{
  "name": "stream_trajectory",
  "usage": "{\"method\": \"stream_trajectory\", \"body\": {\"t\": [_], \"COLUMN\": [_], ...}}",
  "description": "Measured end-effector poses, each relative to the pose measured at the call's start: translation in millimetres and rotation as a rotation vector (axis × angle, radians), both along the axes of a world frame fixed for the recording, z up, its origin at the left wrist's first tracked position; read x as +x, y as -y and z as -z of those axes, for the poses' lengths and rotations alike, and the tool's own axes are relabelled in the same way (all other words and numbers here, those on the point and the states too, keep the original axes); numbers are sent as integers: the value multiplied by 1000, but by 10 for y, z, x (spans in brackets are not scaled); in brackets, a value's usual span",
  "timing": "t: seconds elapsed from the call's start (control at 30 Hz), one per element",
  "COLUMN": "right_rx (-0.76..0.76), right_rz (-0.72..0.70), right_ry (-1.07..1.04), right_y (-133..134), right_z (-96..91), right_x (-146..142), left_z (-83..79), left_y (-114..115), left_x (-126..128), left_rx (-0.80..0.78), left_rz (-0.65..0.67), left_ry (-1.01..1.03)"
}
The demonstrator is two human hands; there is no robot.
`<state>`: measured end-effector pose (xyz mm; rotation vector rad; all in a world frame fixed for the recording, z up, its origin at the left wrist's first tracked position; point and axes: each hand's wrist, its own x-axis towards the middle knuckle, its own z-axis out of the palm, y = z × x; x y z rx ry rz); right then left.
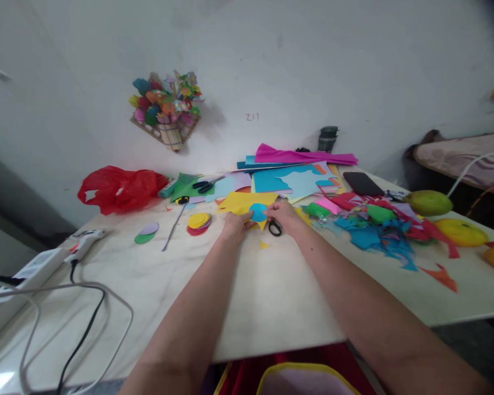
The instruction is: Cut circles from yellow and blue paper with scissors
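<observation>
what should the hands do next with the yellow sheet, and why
Probably a short snip around the blue circle: the right hand holds the black scissors at the yellow sheet, the left hand pinches it, and the circle lies on it.

Both bare arms reached far out, close together. The left hand [235,224] pinched with bent fingers, and the right hand [283,215] was curled tight.
</observation>
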<state>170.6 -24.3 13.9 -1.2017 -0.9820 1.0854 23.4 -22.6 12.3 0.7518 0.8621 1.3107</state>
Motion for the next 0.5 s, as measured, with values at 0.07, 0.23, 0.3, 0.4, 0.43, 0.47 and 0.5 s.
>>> {"method": "stream_trajectory", "body": {"t": [0.07, 0.23, 0.3, 0.4, 0.43, 0.47, 0.5], "right_rx": [0, -68, -99, -127, -136, -143, -148], "right_rz": [66, 129, 29, -84, -103, -115, -121], "right_ry": [-73, -189, -164, -121, -115, -114, -120], "right_y": [-7, 12, 41, 86, 96, 103, 106], "right_z": [-15, -70, -94, -125, -132, -137, -139], "right_x": [-25, -31, -16, -12, -16, -22, -29], "left_z": [-1, -11, -7, 8, 14, 20, 26], "left_y": [-2, -17, -22, -22, -20, -17, -13], "left_x": [-5, -33, -41, -46, -46, -44, -40], "left_rx": [3, 16, 20, 46, 60, 73, 85], "left_rz": [-43, -111, -116, -96, -81, -64, -48], "left_ry": [10, 45, 64, 59, 45, 27, 10]}}
